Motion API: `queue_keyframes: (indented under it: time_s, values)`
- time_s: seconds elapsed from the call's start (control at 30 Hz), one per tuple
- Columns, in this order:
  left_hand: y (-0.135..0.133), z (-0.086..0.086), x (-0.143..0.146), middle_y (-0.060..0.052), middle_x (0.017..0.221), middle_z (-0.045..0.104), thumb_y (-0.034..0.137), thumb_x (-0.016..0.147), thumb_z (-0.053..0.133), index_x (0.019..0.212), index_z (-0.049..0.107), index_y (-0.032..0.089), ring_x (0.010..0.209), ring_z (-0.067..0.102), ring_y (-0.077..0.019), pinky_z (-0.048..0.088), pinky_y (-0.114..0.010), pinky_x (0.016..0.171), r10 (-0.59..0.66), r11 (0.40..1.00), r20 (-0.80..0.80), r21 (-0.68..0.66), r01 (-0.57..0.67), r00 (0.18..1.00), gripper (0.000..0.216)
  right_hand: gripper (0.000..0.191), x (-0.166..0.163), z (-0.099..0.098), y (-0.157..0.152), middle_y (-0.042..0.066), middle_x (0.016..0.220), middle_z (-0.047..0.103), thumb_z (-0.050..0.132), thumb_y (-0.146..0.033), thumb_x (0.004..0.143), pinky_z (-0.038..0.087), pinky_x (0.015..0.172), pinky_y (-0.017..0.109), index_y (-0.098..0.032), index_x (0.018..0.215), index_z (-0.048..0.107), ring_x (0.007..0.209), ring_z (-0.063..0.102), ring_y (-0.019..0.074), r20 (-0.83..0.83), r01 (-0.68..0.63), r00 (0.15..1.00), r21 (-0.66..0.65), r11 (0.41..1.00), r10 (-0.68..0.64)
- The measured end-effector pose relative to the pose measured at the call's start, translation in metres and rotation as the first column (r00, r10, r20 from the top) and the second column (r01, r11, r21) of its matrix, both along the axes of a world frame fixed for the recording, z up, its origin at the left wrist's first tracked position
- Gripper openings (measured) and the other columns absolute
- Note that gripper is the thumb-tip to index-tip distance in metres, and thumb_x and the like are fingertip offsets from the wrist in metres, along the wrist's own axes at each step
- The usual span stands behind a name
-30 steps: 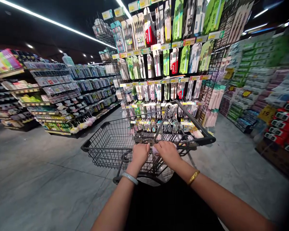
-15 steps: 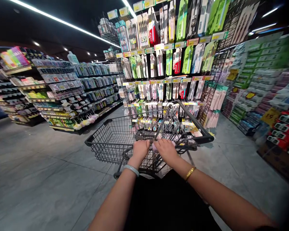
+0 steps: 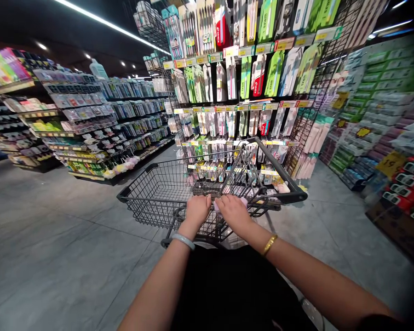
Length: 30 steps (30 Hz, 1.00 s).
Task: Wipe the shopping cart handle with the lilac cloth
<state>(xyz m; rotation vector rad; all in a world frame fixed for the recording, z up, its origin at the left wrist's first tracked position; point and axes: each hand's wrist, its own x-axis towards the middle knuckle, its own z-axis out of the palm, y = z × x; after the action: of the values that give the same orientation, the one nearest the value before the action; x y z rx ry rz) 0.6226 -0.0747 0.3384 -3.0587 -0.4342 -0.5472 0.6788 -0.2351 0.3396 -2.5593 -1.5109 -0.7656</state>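
A black wire shopping cart (image 3: pixel 158 198) stands sideways in front of me, its basket to the left and its handle (image 3: pixel 276 165) at the right. My left hand (image 3: pixel 198 211) is closed over the near side rim of the cart. Just right of it, my right hand (image 3: pixel 232 212) is closed over the same rim, fingers curled. A pale pink-purple thing (image 3: pixel 244 202) shows at both sides of my right hand; its kind cannot be made out. The undersides of both hands' fingers are hidden.
Beyond the cart rises a wire rack (image 3: pixel 317 108) of packaged toothbrushes (image 3: pixel 272 73). Shelves of small goods (image 3: pixel 86 112) line the left. Stacked packs (image 3: pixel 369 96) and red boxes (image 3: pixel 412 177) stand at the right. Grey floor (image 3: pixel 72 257) runs around the cart.
The view has shifted slightly, and the toothbrush rack looks a little larger and nearer. Both hands keep their hold on the cart's rim.
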Motion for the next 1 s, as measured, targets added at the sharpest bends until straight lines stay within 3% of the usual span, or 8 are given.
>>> queue_keyframes:
  time_s: [0.17, 0.33, 0.47, 0.63, 0.77, 0.9, 1.0]
  values:
    - [0.004, -0.001, -0.001, -0.009, 0.080, 0.069, 0.037, 0.102, 0.023, 0.080, 0.070, 0.016, 0.081, 0.061, -0.0199, 0.035, -0.035, 0.078, 0.021, 1.000, 0.013, 0.001, -0.021, 1.000, 0.056, 0.030, 0.004, 0.007, -0.038, 0.011, 0.105, 0.061, 0.042, -0.017, 0.096, 0.035, 0.094, 0.040, -0.017, 0.123, 0.056, 0.102, 0.050, 0.0243, 0.049, 0.013, 0.999, -0.013, 1.000, -0.012]
    - [0.004, -0.005, 0.004, -0.009, 0.080, 0.069, 0.037, 0.101, 0.023, 0.081, 0.070, 0.016, 0.081, 0.061, -0.0211, 0.034, -0.036, 0.077, 0.035, 0.999, 0.022, 0.003, -0.035, 0.999, 0.055, 0.033, 0.004, -0.021, -0.006, 0.013, 0.111, 0.063, 0.045, -0.016, 0.095, 0.036, 0.099, 0.043, -0.014, 0.127, 0.055, 0.107, 0.052, 0.0244, 0.083, 0.025, 0.996, 0.107, 0.994, -0.034]
    - [0.009, -0.007, 0.003, -0.009, 0.081, 0.069, 0.037, 0.101, 0.023, 0.080, 0.069, 0.017, 0.080, 0.061, -0.0216, 0.034, -0.035, 0.075, 0.035, 0.999, 0.034, 0.012, -0.036, 0.999, 0.054, 0.037, 0.011, -0.050, 0.006, 0.008, 0.130, 0.059, 0.049, -0.017, 0.094, 0.029, 0.111, 0.043, -0.017, 0.131, 0.054, 0.123, 0.046, 0.0234, 0.283, -0.176, 0.954, 0.241, 0.955, 0.104]
    - [0.010, -0.006, -0.003, -0.007, 0.080, 0.068, 0.037, 0.101, 0.025, 0.081, 0.067, 0.018, 0.079, 0.058, -0.0205, 0.034, -0.035, 0.076, 0.014, 1.000, 0.074, 0.004, -0.015, 0.997, 0.050, 0.038, 0.020, -0.057, -0.023, 0.001, 0.139, 0.055, 0.051, -0.017, 0.094, 0.027, 0.115, 0.039, -0.024, 0.132, 0.054, 0.131, 0.042, 0.0180, 0.327, -0.337, 0.905, 0.164, 0.927, 0.271]
    - [-0.010, -0.007, -0.005, -0.006, 0.088, 0.067, 0.036, 0.100, 0.031, 0.085, 0.063, 0.020, 0.090, 0.057, -0.0213, 0.034, -0.037, 0.087, -0.089, 0.996, 0.149, 0.007, 0.089, 0.985, 0.039, 0.032, 0.017, -0.067, -0.025, 0.002, 0.131, 0.061, 0.053, -0.016, 0.093, 0.029, 0.112, 0.039, -0.023, 0.123, 0.060, 0.123, 0.048, 0.0181, 0.325, -0.366, 0.902, 0.221, 0.904, 0.285]
    - [-0.028, -0.006, -0.002, -0.005, 0.089, 0.066, 0.032, 0.100, 0.032, 0.089, 0.062, 0.020, 0.089, 0.057, -0.0195, 0.035, -0.034, 0.087, -0.234, 0.970, 0.137, -0.036, 0.241, 0.962, 0.035, 0.020, 0.008, -0.081, -0.021, 0.004, 0.108, 0.069, 0.055, -0.019, 0.093, 0.038, 0.097, 0.037, -0.024, 0.107, 0.067, 0.096, 0.059, 0.0163, 0.269, -0.368, 0.909, 0.164, 0.915, 0.318]
    - [-0.030, -0.005, 0.001, -0.003, 0.081, 0.065, 0.035, 0.101, 0.028, 0.085, 0.062, 0.020, 0.080, 0.056, -0.0181, 0.036, -0.032, 0.080, -0.243, 0.964, 0.117, -0.085, 0.254, 0.963, 0.041, 0.016, 0.005, -0.067, -0.033, 0.003, 0.103, 0.069, 0.057, -0.021, 0.092, 0.039, 0.092, 0.036, -0.026, 0.104, 0.068, 0.093, 0.058, 0.0167, 0.242, -0.386, 0.909, 0.177, 0.905, 0.340]
